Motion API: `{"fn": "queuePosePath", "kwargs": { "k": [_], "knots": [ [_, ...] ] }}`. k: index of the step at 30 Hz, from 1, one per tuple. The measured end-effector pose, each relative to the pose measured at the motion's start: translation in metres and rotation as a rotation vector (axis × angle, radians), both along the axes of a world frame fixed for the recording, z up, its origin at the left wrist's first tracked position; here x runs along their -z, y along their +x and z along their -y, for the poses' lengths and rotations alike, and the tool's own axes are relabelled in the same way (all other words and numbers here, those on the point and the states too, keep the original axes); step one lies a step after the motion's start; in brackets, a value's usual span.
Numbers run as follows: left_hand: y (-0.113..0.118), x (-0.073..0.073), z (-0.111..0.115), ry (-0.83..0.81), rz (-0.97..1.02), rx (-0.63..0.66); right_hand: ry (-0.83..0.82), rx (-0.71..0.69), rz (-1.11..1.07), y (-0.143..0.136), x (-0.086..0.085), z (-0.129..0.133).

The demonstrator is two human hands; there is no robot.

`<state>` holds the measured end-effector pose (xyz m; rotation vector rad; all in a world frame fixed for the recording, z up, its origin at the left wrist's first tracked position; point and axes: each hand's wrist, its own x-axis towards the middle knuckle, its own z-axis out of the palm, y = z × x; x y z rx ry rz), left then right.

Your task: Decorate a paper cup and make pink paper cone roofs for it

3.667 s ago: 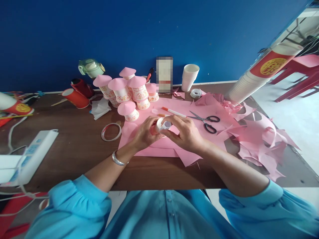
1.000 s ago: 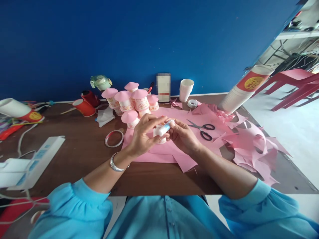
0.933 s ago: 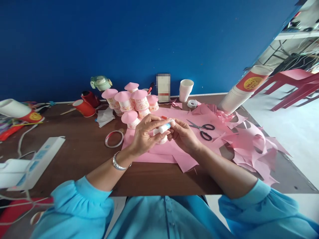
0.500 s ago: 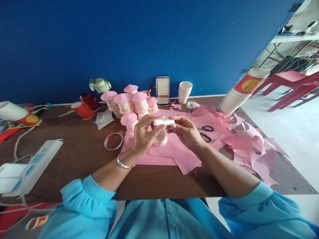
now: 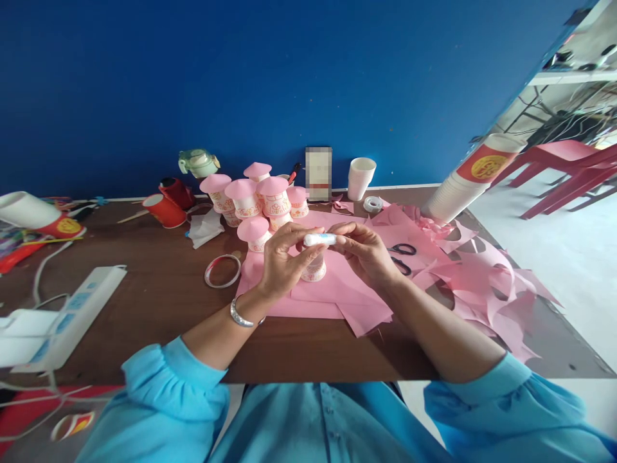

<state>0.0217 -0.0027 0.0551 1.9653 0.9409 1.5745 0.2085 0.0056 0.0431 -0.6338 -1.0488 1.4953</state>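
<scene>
Left hand [image 5: 284,257]: pinching one end of white stick [image 5: 320,239] between thumb and fingertips.
Right hand [image 5: 366,254]: pinching opposite end, fingers drawn in narrow.
White stick: held near level above the table, partly in front of flowered cup [image 5: 314,272]; marked with blue print (too small to read).
Red-banded cup stack [image 5: 482,168]: bearing round yellow emblem with red characters, too warped to read; near right end of table.
Phone [image 5: 319,175]: upright near blue wall [image 5: 231,83], screen pixelated.
Scissors [image 5: 403,249]: shown whole a second ago; now covered at the blades by right hand, handles only in sight.
Stick angle: slanted a second ago, levelled now.
Flowered cup: standing on pink paper [image 5: 332,310], upper part hidden by stick and fingers.
Pink-roofed cups [image 5: 242,190]: clustered beyond left hand.
Tape ring [image 5: 207,273]: flat on tabletop [image 5: 193,354], left of pink paper.
Paper scraps [image 5: 506,299]: strewn well right of right hand.
</scene>
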Motion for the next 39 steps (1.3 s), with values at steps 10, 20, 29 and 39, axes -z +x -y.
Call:
{"fn": "queuePosePath", "kwargs": {
  "k": [10,20,29,39],
  "knots": [
    [-0.006,-0.001,-0.001,-0.001,-0.031,0.035,-0.088,-0.216,0.020,0.007,0.005,-0.002],
    [-0.003,0.008,-0.005,0.013,0.031,0.081,-0.054,-0.164,-0.070,0.003,0.006,-0.001],
    [-0.007,0.012,0.002,0.262,-0.147,-0.134,-0.077,-0.159,-0.131,0.002,0.009,-0.002],
    [-0.020,0.011,-0.009,0.653,-0.623,-0.329,-0.005,-0.040,0.018,0.004,0.009,-0.004]
  ]
}}
